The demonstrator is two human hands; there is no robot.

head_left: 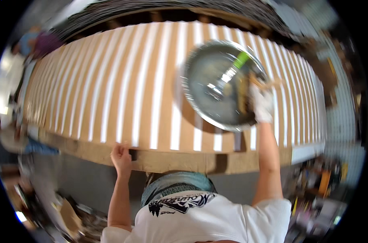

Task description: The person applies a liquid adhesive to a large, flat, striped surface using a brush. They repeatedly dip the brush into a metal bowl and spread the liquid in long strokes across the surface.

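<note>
A round metal basin (190,95) of greyish liquid rests on a long table topped with brown and white stripes (143,81). Inside it leans a tool with a bright green handle (241,60) and a shiny metal end; its kind is blurred. My right hand (262,103), in a white glove, is closed at the basin's right side. It grips what looks like a wide brush (243,95) with a wooden handle, smeared by motion, over the liquid. My bare left hand (121,156) has its fingers curled at the table's near edge, by the stripe ends; anything pinched there is too small to make out.
A wooden edge board (171,161) runs along the table's front, against my body. Bundles of thin dark strips (240,18) lie behind the table. People are at the far left (28,42) and lower left (14,137). Cluttered goods (321,190) stand at the right.
</note>
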